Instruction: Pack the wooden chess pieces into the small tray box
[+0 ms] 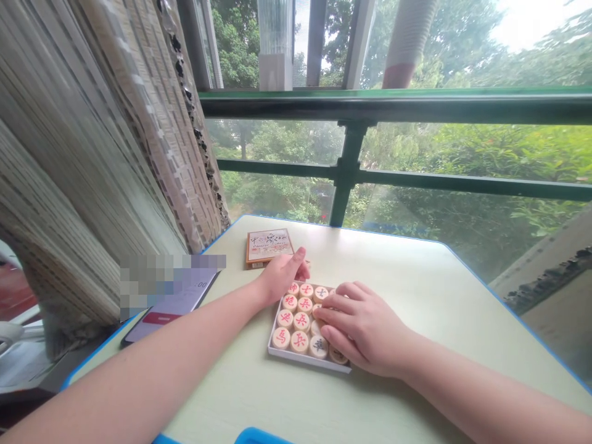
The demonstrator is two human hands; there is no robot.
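A shallow white-edged box lies on the table, holding rows of round wooden Chinese chess pieces with red or black characters. My left hand is at the box's far left corner, thumb raised and fingers curled in. Whether anything is inside those fingers is hidden. Over the right side of the box rests my right hand, palm down, its fingers slightly bent and apart on the pieces. It covers much of the right-hand columns. Just beyond my left hand sits the Chinese chess box lid, printed with black characters.
A phone lies at the table's left edge, partly blurred out. The pale table has a blue rim. Behind it runs a green window railing, with curtains on the left. A blue object shows at the bottom edge.
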